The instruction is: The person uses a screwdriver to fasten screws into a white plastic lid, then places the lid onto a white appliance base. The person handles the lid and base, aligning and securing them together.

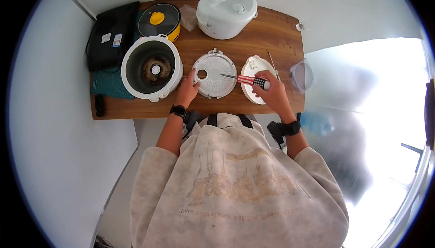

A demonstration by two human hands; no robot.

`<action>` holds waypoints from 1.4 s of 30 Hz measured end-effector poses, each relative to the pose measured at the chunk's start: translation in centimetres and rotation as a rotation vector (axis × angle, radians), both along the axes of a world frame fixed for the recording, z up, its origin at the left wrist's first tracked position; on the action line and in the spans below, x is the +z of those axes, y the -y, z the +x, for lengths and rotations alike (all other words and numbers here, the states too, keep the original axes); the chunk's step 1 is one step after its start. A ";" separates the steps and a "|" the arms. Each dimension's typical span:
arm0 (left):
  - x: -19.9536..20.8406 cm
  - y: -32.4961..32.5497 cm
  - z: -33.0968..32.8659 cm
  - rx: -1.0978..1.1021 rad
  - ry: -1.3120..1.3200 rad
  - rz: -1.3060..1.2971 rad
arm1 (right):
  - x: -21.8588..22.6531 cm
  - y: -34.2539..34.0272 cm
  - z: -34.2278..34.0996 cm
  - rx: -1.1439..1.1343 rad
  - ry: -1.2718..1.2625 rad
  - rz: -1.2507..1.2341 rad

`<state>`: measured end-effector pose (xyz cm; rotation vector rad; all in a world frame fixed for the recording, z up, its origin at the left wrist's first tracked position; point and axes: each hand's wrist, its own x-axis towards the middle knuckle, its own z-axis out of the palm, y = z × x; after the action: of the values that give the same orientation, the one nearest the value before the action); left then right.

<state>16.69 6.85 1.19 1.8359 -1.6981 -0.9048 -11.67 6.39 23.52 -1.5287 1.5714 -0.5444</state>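
Observation:
On the wooden table before me lies a round white lid plate (219, 87) with ribbed markings and a round hole near its left side. My left hand (186, 90) grips its left rim between fingers and thumb. In my right hand (273, 94) is a screwdriver (247, 80) with a stars-and-stripes handle, its metal shaft pointing left over the plate. Whether the tip touches the plate I cannot tell. Beneath my right hand sits a white oval cover (250, 96), partly hidden by it.
An open rice cooker body (127, 70), stained inside, stands left. Behind it are a yellow pot (173, 34) with a dark lid and a black bag (97, 51) by a green mat (108, 87). A white lidded cooker (222, 21) stands at the back, a clear bowl (302, 76) at the right edge.

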 end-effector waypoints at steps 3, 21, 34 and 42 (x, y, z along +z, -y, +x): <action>-0.6 0.0 0.7 -0.026 -0.041 0.075 | -2.3 2.7 0.7 0.095 0.048 -0.136; -2.1 -1.1 0.0 0.147 -0.197 0.104 | -6.2 7.5 8.1 0.351 0.017 -0.063; -2.3 -0.8 0.5 0.124 -0.361 0.171 | -7.2 7.9 9.8 0.481 -0.050 -0.318; -3.0 -0.8 0.4 0.112 -0.354 0.142 | -6.7 7.9 9.8 0.506 -0.092 -0.276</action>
<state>17.12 7.65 -1.78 1.7142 -1.3318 -1.2454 -1.85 -1.56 16.81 -2.0991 1.1376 -0.4144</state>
